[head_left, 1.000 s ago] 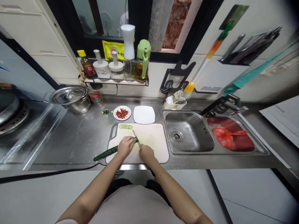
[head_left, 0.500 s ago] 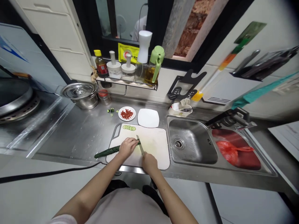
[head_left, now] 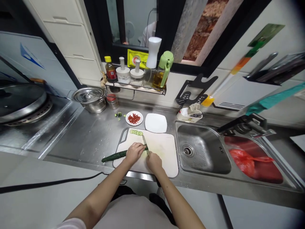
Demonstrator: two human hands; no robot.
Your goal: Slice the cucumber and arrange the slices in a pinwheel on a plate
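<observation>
My left hand (head_left: 135, 152) is closed on a long dark green cucumber (head_left: 114, 156), which lies across the white cutting board (head_left: 164, 159) with its far end over the board's left edge. In my right hand (head_left: 154, 162) is the handle of a knife (head_left: 145, 141). The blade stands at the cucumber's right end, close to my left fingertips, its tip pointing away from me. A row of overlapping cucumber slices (head_left: 136, 132) lies at the board's upper left. The knife handle is mostly hidden in my fist.
Behind the board are a plate of chopped red pieces (head_left: 134, 118), a white plate (head_left: 156, 123) and green scraps (head_left: 119, 114). A sink (head_left: 202, 149) adjoins on the right, a lidded pot (head_left: 90, 100) stands back left. A seasoning rack (head_left: 135, 87) hangs above.
The whole view has shifted with my head, so things sit further right. The knife blade has tilted slightly, its tip now near the slices. Both hands keep their holds.
</observation>
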